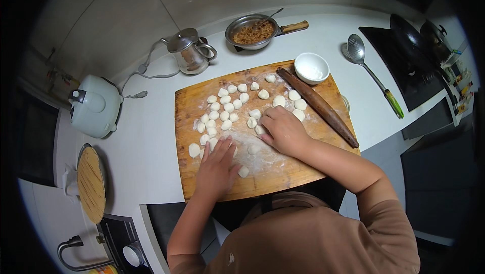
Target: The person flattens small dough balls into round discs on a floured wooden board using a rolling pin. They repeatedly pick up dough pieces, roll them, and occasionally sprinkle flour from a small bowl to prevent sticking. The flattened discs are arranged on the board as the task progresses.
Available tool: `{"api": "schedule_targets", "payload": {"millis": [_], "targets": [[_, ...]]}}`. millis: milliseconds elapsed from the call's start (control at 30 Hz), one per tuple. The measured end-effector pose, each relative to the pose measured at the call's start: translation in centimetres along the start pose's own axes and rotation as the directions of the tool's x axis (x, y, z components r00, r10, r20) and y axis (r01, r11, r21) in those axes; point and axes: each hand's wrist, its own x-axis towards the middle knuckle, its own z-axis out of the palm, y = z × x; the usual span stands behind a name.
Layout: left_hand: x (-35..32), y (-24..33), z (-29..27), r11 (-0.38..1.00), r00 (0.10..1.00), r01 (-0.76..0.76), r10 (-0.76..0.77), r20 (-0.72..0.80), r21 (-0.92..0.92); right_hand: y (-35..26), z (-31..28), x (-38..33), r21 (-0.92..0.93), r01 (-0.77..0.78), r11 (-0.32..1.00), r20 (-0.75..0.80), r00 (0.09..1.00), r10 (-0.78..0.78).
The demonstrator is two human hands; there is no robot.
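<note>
A floured wooden cutting board (283, 173) lies on the white counter with several small white dough pieces (228, 107) scattered over its upper half. My left hand (217, 165) lies flat, palm down, pressing on a dough piece near the board's lower left. My right hand (284, 130) is cupped over dough pieces at the board's centre, fingers curled around one. A dark wooden rolling pin (319, 106) lies diagonally along the board's right side, apart from both hands.
A white bowl of flour (311, 67) sits at the board's top right corner. A metal pan of brown filling (252, 32), a steel kettle (189, 51), a rice cooker (95, 106), a skimmer ladle (371, 74) and a stove with wok (411, 46) surround it.
</note>
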Motion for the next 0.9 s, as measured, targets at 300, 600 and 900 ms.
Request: {"api": "schedule_targets", "payload": {"millis": [300,600,900], "targets": [[1.5,1.9,1.0,0.966,0.997,-0.07,0.065,-0.028,-0.248,0.3,-4.7,-4.4,0.146,-0.021,0.989,0.269,0.963,-0.019],[-0.9,2.6,-0.1,0.952,0.999,-0.046,0.04,-0.026,-0.302,0.2,-4.6,-3.9,0.048,-0.032,0.998,0.367,0.93,0.012],[-2.1,0.7,1.9,0.925,0.998,-0.05,0.033,-0.052,-0.376,1.3,-3.6,-4.4,0.075,0.032,0.997,0.349,0.935,-0.056]]}}
